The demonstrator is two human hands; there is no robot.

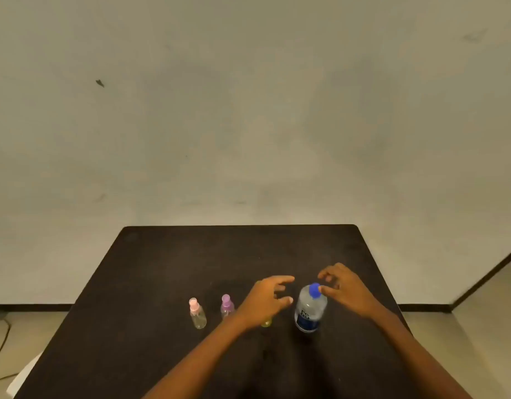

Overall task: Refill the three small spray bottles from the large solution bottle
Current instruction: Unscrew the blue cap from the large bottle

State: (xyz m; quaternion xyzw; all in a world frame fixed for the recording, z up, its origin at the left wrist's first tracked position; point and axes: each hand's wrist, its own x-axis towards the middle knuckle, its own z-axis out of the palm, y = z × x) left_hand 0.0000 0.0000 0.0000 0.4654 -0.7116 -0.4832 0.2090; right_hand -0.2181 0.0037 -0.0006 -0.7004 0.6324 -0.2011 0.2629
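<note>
Nothing looks refilled yet: the large clear plastic bottle (310, 309) stands blue-capped on the dark table (162, 269), small capped spray bottles (197, 313) to its left, left hand (265, 298) and right hand (346, 289) flanking it, fingers spread, empty.

i saw a matt dark tabletop (162, 269), a glossy clear plastic large bottle (309, 311) and a smooth blue plastic cap (314, 290).

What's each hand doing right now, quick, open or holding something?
Left hand: open, holding nothing.
Right hand: open, fingers loosely curled by the blue cap of the large bottle, not gripping it.
</note>
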